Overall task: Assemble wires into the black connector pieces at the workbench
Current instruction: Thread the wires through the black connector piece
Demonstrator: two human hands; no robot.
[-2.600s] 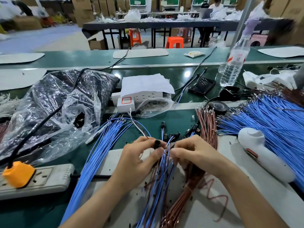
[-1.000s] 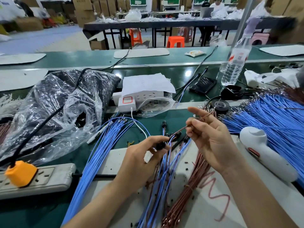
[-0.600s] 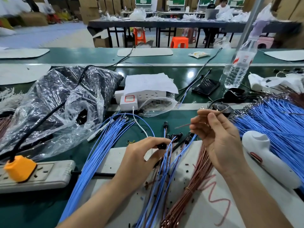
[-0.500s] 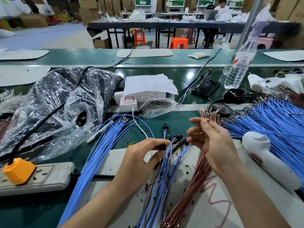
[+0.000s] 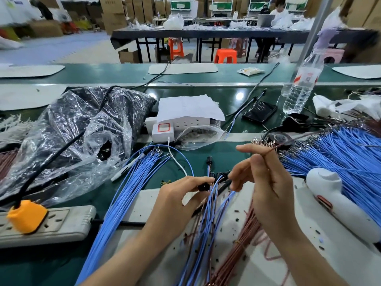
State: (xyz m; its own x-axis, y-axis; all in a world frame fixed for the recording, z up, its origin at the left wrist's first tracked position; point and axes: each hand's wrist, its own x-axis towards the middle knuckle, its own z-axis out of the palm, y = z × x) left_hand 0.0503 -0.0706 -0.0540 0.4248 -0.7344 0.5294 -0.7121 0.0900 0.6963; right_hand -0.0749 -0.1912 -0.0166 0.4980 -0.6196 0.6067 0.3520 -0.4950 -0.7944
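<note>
Two grips are busy. The left grip pinches a black connector low over the white mat, just beside other connectors whose blue wires trail toward the person. The right grip pinches one brown wire, raised apart from that connector. The wire looks light and limp, likely to buckle if pushed from far back, so taking it close behind its tip seems best. The connector is small, hard and easy to drop. The green surface carries a power strip, a crumpled bag and a bottle. Beyond stand tables, orange stools and stacked cartons.
</note>
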